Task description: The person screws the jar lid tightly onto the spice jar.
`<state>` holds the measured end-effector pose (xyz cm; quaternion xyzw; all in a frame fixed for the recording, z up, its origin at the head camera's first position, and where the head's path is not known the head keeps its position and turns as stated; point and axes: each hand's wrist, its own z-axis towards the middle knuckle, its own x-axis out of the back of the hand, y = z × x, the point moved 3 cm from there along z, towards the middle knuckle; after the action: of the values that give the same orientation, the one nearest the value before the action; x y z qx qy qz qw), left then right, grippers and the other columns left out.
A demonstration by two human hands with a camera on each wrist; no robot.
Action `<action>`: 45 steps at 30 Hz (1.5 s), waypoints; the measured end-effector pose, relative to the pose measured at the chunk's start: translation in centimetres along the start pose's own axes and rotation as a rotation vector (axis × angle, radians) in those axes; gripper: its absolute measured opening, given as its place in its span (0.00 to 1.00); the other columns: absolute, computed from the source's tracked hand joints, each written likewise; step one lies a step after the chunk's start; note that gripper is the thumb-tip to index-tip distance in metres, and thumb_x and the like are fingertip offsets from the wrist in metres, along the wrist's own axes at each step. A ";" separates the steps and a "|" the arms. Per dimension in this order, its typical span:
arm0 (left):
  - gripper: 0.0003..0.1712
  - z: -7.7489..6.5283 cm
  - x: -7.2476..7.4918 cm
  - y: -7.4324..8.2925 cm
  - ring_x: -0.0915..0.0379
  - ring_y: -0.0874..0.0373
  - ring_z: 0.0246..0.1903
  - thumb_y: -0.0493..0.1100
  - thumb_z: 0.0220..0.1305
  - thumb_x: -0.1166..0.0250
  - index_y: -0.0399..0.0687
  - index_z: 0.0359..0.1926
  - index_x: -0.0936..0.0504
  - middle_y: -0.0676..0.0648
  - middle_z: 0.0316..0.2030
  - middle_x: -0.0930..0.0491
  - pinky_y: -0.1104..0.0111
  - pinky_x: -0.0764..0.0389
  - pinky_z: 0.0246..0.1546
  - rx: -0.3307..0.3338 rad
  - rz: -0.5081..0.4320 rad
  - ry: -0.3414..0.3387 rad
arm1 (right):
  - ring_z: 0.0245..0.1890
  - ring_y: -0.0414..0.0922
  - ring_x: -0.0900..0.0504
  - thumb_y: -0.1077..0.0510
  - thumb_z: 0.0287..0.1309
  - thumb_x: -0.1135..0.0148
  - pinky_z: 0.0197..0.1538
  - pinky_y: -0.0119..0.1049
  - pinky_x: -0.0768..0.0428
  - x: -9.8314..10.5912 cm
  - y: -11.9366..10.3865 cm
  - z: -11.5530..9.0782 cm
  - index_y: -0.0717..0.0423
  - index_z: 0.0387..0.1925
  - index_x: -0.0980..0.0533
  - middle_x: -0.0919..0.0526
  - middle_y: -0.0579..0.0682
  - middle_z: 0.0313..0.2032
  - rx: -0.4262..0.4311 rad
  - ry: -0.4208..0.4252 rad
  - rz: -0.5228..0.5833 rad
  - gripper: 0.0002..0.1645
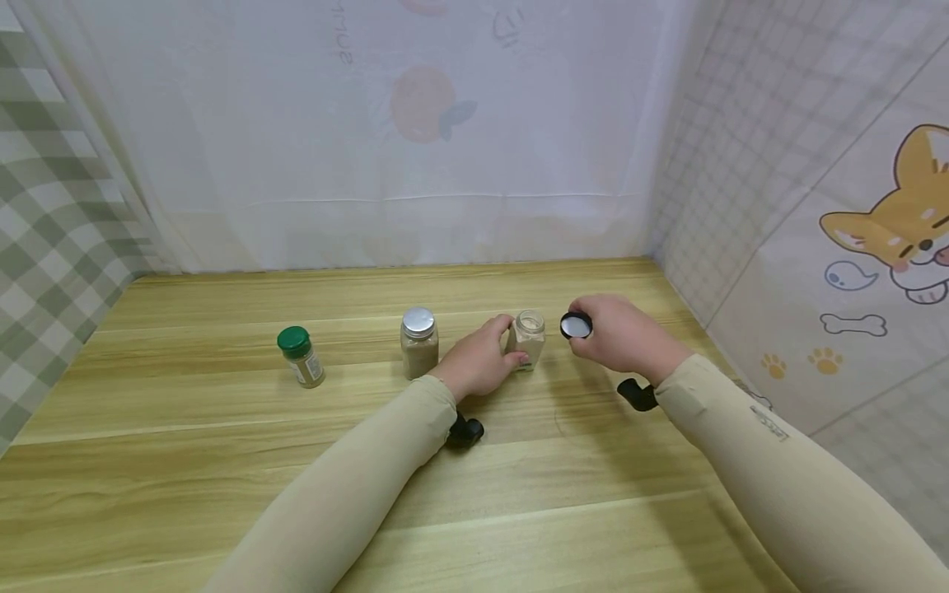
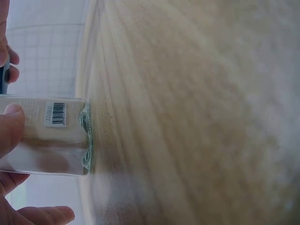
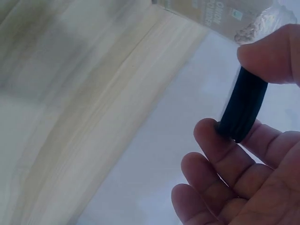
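My left hand point(image 1: 478, 360) grips an uncapped glass jar of onion powder point(image 1: 529, 344) between thumb and fingers. The jar stands upright on the wooden table, its mouth bare. A barcode sticker shows on the jar's side point(image 2: 35, 157) in the left wrist view, with the thumb pressed against the glass. Just to the right, my right hand point(image 1: 623, 333) holds a round black lid point(image 1: 576, 326) in the air, its white inner face turned toward the head camera. The right wrist view shows thumb and fingertips pinching the lid's point(image 3: 243, 105) edges, the other fingers loosely bent.
A square glass jar with a silver lid point(image 1: 419, 346) stands left of my left hand. Farther left is a small green-capped spice jar point(image 1: 302, 358). A white curtain point(image 1: 296, 148) hangs along the table's back edge, and a printed sheet point(image 1: 801, 272) borders the right.
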<state>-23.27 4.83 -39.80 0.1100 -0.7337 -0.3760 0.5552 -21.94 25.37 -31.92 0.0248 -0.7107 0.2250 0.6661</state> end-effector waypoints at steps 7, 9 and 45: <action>0.38 0.1 0.0 -0.1 0.30 0.48 0.73 0.59 0.76 0.36 0.58 0.79 0.38 0.48 0.75 0.30 0.50 0.29 0.73 -0.003 -0.006 -0.003 | 0.42 0.50 0.15 0.62 0.61 0.32 0.50 0.49 0.17 0.1 -0.7 0.5 0.64 0.50 0.19 0.12 0.56 0.43 0.040 0.026 -0.014 0.16; 0.38 0.1 0.0 -0.1 0.30 0.48 0.73 0.59 0.76 0.36 0.58 0.79 0.38 0.48 0.75 0.30 0.50 0.29 0.73 -0.005 -0.006 -0.003 | 0.42 0.51 0.15 0.62 0.61 0.31 0.50 0.49 0.17 0.0 -0.8 0.6 0.65 0.50 0.19 0.12 0.56 0.44 0.049 0.031 -0.022 0.17; 0.38 0.1 -0.1 -0.1 0.30 0.49 0.73 0.60 0.76 0.37 0.58 0.78 0.38 0.49 0.76 0.30 0.50 0.28 0.73 -0.009 -0.007 -0.007 | 0.56 0.63 0.22 0.62 0.59 0.30 0.61 0.57 0.23 -0.2 -1.6 1.4 0.66 0.57 0.22 0.17 0.63 0.52 0.060 0.056 -0.001 0.25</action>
<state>-23.38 4.87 -39.95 0.1087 -0.7336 -0.3818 0.5516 -22.67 23.36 -31.70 0.0389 -0.6848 0.2466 0.6846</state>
